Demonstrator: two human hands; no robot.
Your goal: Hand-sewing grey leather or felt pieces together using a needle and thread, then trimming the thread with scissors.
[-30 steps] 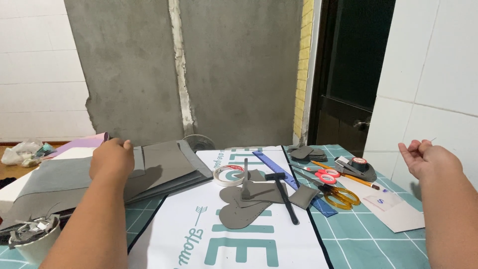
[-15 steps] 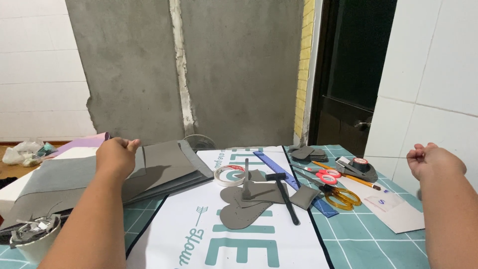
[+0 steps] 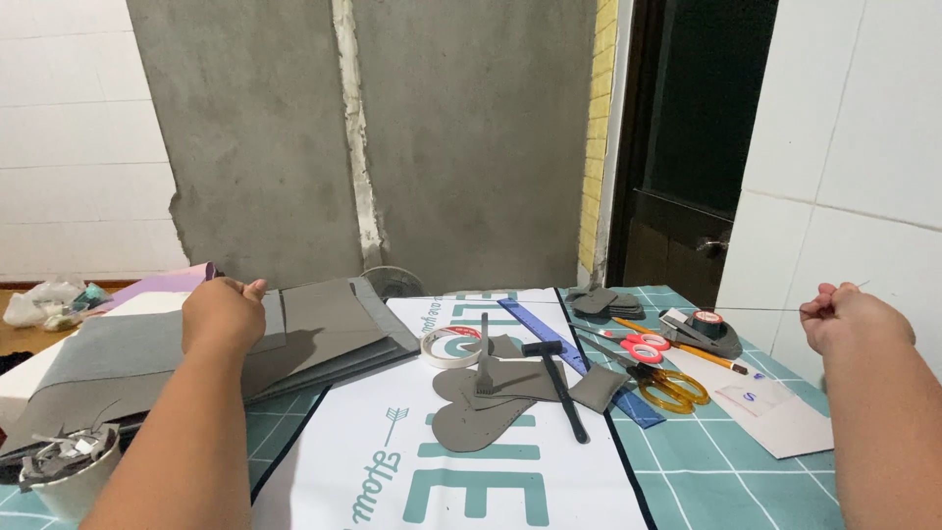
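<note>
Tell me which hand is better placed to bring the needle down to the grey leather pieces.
Right. The right hand pinches the thin needle and taut thread, beside the tools. The left hand is fisted over the grey sheets, further from the grey leather pieces.

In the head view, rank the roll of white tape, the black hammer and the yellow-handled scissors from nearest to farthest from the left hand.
Measured from the left hand:
1. Roll of white tape, just right of the grey sheets.
2. Black hammer, mid-table, on the white banner.
3. Yellow-handled scissors, farther right, on the teal mat.
</note>
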